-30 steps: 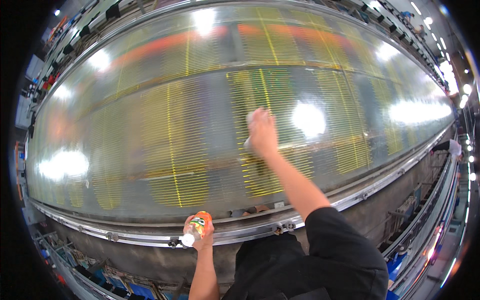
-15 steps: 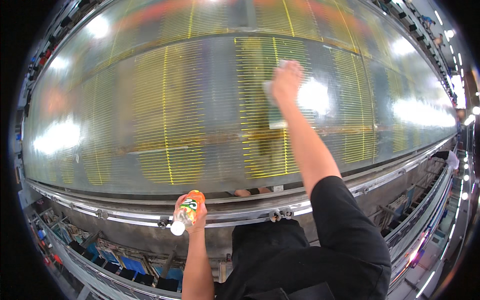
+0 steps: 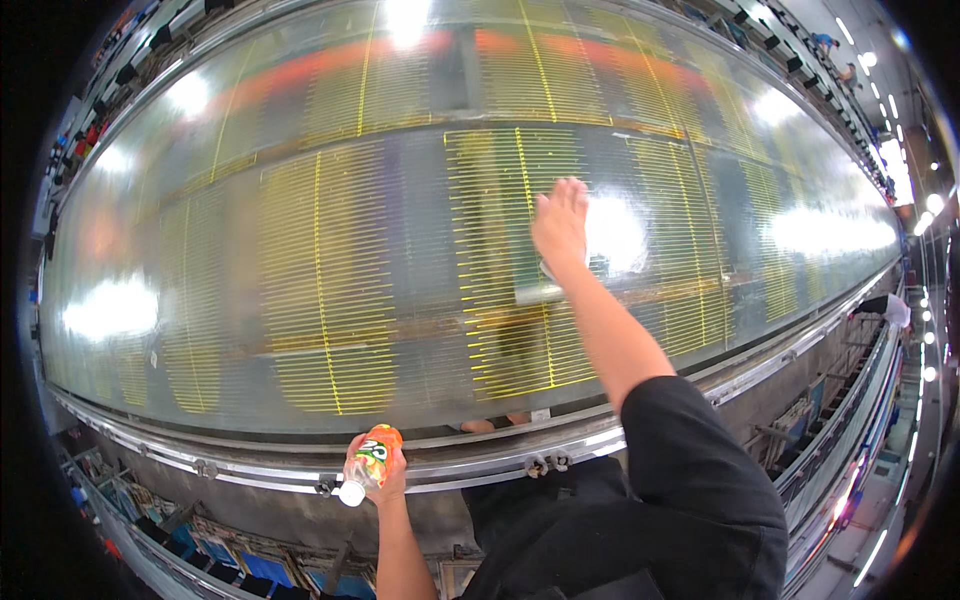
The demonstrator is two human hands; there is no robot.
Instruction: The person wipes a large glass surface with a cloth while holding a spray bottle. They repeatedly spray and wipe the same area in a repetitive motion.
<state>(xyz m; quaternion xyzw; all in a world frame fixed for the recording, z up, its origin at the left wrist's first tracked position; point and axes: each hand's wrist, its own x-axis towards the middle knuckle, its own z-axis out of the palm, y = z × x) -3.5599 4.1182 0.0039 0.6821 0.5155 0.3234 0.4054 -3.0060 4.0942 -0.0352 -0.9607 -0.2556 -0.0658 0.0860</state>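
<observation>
My left hand (image 3: 392, 478) is wrapped round a clear plastic bottle (image 3: 374, 455) with an orange and green label. The bottle tilts, its white cap (image 3: 351, 493) pointing down toward me, at the near edge of a long glassy table (image 3: 225, 385). My right hand (image 3: 562, 228) reaches out over the table, fingers extended close together. A pale cloth (image 3: 547, 270) lies under that palm; only a small edge of it shows. Beneath the hand runs a grid of short yellow lines (image 3: 500, 325) on the table surface.
More yellow-lined panels (image 3: 325, 285) stretch left, right and far across the table. A metal rail (image 3: 440, 482) with small clamps (image 3: 546, 465) follows its near side. Racks of flat frames (image 3: 262, 562) stand below on the left. Another person (image 3: 890, 308) is at the far right.
The whole view has shifted, so the table appears lower. My right hand has slid slightly right and nearer over the grid, hiding most of the cloth. The bottle stays in my left hand.
</observation>
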